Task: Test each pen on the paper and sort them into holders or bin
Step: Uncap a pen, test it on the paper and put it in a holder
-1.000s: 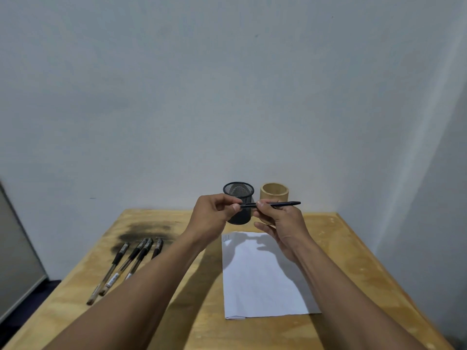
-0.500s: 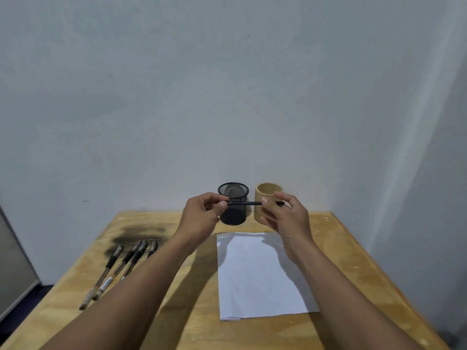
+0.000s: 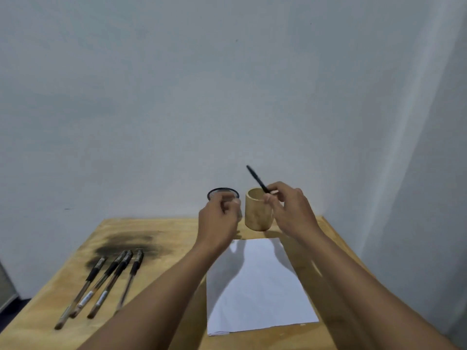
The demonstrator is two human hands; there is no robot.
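My right hand [image 3: 290, 210] grips a thin black pen [image 3: 256, 179] that tilts up and to the left above the round wooden holder [image 3: 257, 215]. My left hand [image 3: 219, 218] hovers in front of the black mesh holder [image 3: 222, 192], hiding most of it. Its thumb and fingertips are pinched together on what looks like the pen's small cap, though blur hides it. The white paper [image 3: 257, 286] lies flat on the table below both hands. Several more pens [image 3: 106, 276] lie side by side at the left.
The wooden table [image 3: 164, 233] has a dark smudge [image 3: 126, 245] under the pens' far ends. Walls close it in at the back and on the right. Both holders stand at the table's far edge.
Both hands held the pen level between them at its ends. They have now come apart: the right hand keeps the pen and has swung it upward, and the left hand has drawn back to the left.
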